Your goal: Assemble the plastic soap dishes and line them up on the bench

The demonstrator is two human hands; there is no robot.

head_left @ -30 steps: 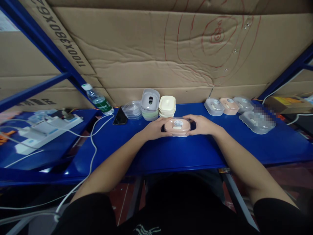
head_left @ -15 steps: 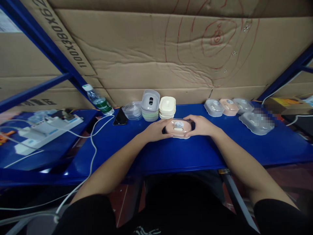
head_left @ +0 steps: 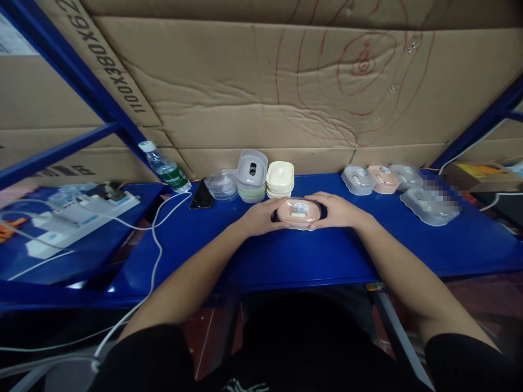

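Between both hands' grip — left hand (head_left: 261, 216), right hand (head_left: 334, 210) — pink box (head_left: 298, 212).

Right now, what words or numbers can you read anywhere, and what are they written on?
"1100X380X6...", printed upside down on the brown cardboard sheet behind the blue shelf post; the end is cut off.
Green label on the clear plastic water bottle: too blurred to read.
Round white sticker on the pink lidded plastic box between the left hand and right hand: too small to read.
Red pen circles on the cardboard: drawing, not words.
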